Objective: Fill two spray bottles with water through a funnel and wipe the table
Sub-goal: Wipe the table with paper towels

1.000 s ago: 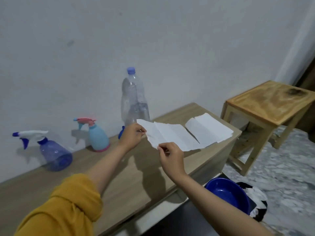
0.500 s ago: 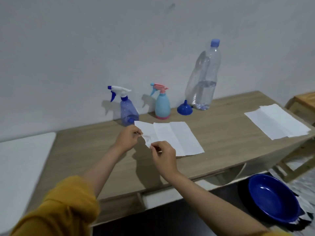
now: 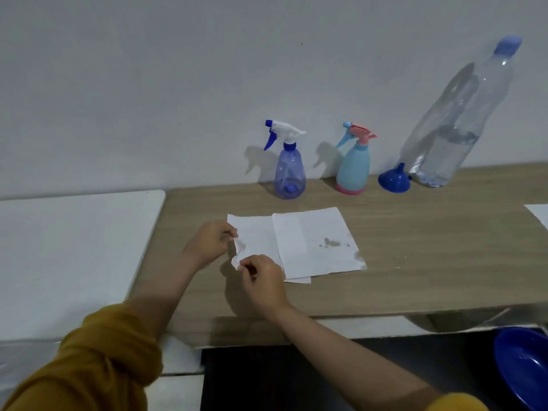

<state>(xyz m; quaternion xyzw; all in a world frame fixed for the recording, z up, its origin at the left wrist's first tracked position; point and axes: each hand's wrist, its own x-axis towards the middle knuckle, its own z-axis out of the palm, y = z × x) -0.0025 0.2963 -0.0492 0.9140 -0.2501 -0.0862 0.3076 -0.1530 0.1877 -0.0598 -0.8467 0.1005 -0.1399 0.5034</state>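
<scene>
- Step in hand, as judged: wiping phase; paper towel (image 3: 311, 241) laid flat on wooden table (image 3: 415, 262), spray heads screwed on both bottles, funnel set aside.
- Left hand (image 3: 212, 240): pinching the left edge of the towel at its upper left corner, fingers curled on the sheet.
- Right hand (image 3: 262, 280): pinching the same left edge lower down, at 5 o'clock from the left hand; edge lifted and crumpled between the two grips.
- Towel: white, creased in panels, unfolded; small dark wet spots near its right side; second layer showing at the bottom edge; remainder lying flat on the table.
- Blue spray bottle (image 3: 289, 170): upright at the wall, at 12 o'clock from the towel; translucent, white trigger; water level not readable.
- Light-blue spray bottle (image 3: 353, 167): upright, just beside the first at 3 o'clock; opaque, pink trigger and base.
- Blue funnel (image 3: 394, 180): inverted, wide mouth down, near the large water bottle (image 3: 444, 129), which is capped and partly full.
- Next move, as judged: gather or flatten the towel, press down, drag across the wet patch; firm grip needed, thin paper liable to tear when damp.
- Another white sheet (image 3: 539, 215): at the frame's right edge.
</scene>
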